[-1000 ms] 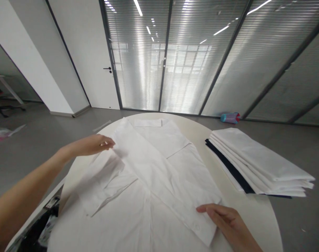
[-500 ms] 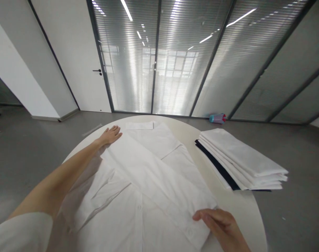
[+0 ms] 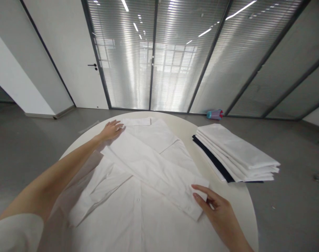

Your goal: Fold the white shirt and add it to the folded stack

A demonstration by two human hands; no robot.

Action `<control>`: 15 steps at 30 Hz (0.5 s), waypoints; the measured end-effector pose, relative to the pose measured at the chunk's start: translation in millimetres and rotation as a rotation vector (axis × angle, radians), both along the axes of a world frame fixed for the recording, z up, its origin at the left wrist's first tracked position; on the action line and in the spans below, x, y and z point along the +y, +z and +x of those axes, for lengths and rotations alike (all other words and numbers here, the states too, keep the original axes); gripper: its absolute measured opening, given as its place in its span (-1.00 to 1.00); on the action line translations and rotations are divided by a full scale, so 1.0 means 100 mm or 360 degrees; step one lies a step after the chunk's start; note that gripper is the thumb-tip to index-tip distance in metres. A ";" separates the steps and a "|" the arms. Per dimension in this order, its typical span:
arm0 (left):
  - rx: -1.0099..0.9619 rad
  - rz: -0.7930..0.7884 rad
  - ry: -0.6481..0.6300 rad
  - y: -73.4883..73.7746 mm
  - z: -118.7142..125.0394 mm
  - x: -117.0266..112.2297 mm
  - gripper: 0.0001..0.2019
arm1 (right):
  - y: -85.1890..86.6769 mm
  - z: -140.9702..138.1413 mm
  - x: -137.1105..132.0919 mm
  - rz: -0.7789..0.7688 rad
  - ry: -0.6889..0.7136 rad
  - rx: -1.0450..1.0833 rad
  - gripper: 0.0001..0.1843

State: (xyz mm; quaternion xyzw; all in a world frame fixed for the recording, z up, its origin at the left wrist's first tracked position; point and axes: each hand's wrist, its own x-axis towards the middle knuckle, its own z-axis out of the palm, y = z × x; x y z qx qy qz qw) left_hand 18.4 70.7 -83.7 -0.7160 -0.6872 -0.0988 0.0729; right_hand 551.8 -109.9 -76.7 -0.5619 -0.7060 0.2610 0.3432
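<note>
A white button-up shirt (image 3: 154, 196) lies spread on the round table, its collar (image 3: 137, 121) toward the far edge. My left hand (image 3: 112, 130) rests flat with fingers extended on the shirt's shoulder area, left of the collar. One sleeve (image 3: 159, 173) crosses the body diagonally down to the right, ending in a buttoned cuff (image 3: 192, 204). Over that cuff is my right hand (image 3: 214, 206), thumb and index finger apart, the other fingers partly hidden beneath. The other sleeve (image 3: 96, 189) lies creased at the left.
A stack of folded white garments (image 3: 235, 150), with a dark navy layer (image 3: 214, 161) low in it, sits on the right of the white round table (image 3: 243, 213). A blue and pink object (image 3: 214, 114) lies on the floor by the glass partition (image 3: 172, 70).
My right hand has moved up and slightly left, and the cuff end has shifted up with it. Its thumb and index finger have parted. My left hand stays by the collar.
</note>
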 end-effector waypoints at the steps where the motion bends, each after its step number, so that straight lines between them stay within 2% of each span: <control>1: 0.0004 -0.0025 -0.0106 -0.01 0.03 0.02 -0.56 | 0.00 0.01 0.01 0.0010 0.0020 -0.0027 -0.55; 3: -0.0023 -0.0035 -0.0256 -0.03 0.08 0.06 -0.60 | -0.03 0.01 0.03 0.0027 0.0065 -0.0087 -0.58; 6: -0.0156 0.0102 -0.0310 -0.10 0.09 0.12 -0.58 | -0.10 0.01 0.02 0.0065 0.0109 -0.0172 -0.63; 10: -0.0256 0.0191 -0.0123 -0.14 0.01 0.15 -0.61 | -0.15 0.01 0.00 0.0113 0.0161 -0.0248 -0.69; 15: -0.0183 0.0081 0.0158 -0.12 -0.19 0.15 -0.55 | -0.16 0.00 -0.01 0.0112 0.0167 -0.0310 -0.65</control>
